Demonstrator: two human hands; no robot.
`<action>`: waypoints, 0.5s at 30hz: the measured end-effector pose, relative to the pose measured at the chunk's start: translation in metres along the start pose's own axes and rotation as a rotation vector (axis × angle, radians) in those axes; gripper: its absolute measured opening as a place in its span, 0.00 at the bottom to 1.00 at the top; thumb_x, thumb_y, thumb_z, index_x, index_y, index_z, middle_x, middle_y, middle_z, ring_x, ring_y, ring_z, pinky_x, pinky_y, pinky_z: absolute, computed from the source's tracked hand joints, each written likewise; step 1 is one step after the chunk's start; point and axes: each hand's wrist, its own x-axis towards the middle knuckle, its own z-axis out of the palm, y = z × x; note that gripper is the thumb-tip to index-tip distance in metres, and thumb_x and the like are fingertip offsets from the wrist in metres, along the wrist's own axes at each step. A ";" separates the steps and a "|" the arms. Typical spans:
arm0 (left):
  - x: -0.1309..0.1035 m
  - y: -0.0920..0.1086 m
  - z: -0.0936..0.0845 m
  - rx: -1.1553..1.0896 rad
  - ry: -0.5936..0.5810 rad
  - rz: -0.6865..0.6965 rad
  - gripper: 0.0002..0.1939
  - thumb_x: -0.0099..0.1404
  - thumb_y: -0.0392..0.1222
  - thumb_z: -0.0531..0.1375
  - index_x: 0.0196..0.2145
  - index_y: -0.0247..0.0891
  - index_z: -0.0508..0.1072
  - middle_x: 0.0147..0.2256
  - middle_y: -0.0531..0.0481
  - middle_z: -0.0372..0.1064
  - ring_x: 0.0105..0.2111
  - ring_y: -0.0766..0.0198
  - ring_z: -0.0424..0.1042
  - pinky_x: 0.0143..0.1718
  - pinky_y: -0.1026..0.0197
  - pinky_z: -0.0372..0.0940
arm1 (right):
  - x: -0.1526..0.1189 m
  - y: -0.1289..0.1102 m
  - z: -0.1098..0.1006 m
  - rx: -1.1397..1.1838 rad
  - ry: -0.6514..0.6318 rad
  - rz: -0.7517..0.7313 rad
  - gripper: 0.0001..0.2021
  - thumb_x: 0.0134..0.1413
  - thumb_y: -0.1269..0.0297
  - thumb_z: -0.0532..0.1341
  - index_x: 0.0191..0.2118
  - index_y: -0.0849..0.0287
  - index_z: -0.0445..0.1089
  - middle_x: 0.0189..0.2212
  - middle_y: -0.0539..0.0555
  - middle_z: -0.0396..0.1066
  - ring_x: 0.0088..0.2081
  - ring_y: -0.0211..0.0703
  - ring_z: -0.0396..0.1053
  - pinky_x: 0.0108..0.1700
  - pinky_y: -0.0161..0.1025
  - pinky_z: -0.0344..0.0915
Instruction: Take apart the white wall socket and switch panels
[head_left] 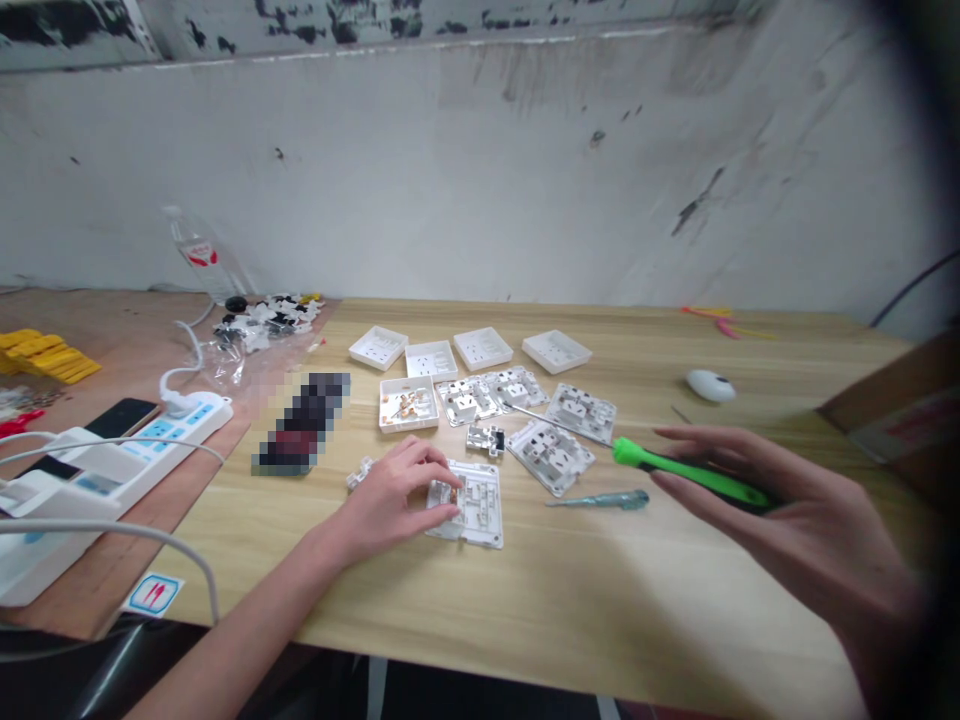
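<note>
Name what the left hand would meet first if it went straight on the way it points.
Most likely the white panel: the left hand reaches over that panel's left side, pointing across it, though whether it touches or hovers is hard to tell.

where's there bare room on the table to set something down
Bare room lies between the teal screwdriver and the table's front edge, and between the rightmost white cover and the white mouse. Crowded: the middle, with socket panels and the left hand.
</note>
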 end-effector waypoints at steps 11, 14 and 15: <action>0.001 0.002 0.003 0.036 0.012 -0.020 0.02 0.63 0.38 0.61 0.35 0.39 0.73 0.40 0.47 0.68 0.42 0.58 0.65 0.45 0.54 0.60 | 0.007 -0.028 0.027 0.179 0.219 0.145 0.20 0.36 0.53 0.70 0.38 0.55 0.73 0.28 0.50 0.74 0.26 0.37 0.67 0.29 0.34 0.64; 0.001 0.003 0.004 0.016 0.013 -0.024 0.02 0.63 0.37 0.61 0.35 0.39 0.73 0.40 0.48 0.68 0.43 0.59 0.65 0.46 0.54 0.60 | 0.005 -0.023 0.031 0.163 0.172 0.140 0.20 0.37 0.51 0.70 0.37 0.54 0.73 0.29 0.49 0.74 0.27 0.38 0.68 0.29 0.35 0.63; 0.001 0.003 0.004 0.010 0.013 -0.030 0.02 0.63 0.36 0.61 0.35 0.39 0.73 0.40 0.48 0.68 0.43 0.59 0.65 0.46 0.54 0.59 | 0.005 -0.022 0.032 0.158 0.163 0.135 0.19 0.37 0.51 0.70 0.37 0.53 0.73 0.29 0.49 0.73 0.28 0.39 0.69 0.30 0.36 0.64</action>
